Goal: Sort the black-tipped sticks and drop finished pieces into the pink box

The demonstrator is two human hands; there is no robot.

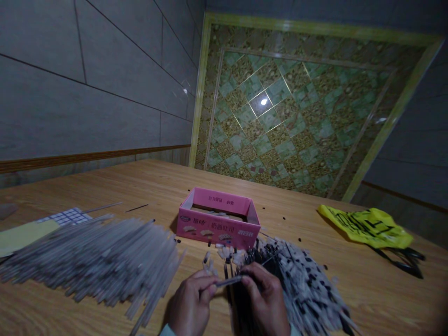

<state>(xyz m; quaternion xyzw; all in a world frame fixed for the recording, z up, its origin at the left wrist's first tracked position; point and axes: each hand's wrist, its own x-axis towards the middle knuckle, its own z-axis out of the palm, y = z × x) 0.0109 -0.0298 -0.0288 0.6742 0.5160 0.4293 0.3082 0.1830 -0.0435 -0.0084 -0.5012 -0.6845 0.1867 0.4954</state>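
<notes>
Between my two hands a thin grey stick-like piece (229, 281) is stretched sideways, one end in each pinch. My left hand (192, 298) closes thumb and forefinger on its left end. At the right end, my right hand (264, 296) pinches it; a dark bit shows at those fingertips. What the piece is exactly, I cannot make out. Under and beside my right hand lies a heap of dark and pale slim pieces with black ends (308, 284). Left of my left hand spreads a large pile of translucent thin tubes (115, 261). Small pale and black bits (233, 254) lie just beyond my fingers.
A pink open cardboard box (217, 228) stands beyond my hands on the wooden table (147, 182). To the right lies a crumpled yellow plastic bag (371, 228) with black print. A checked cloth or paper (66, 216) and a pale yellow sheet (28, 235) are at left.
</notes>
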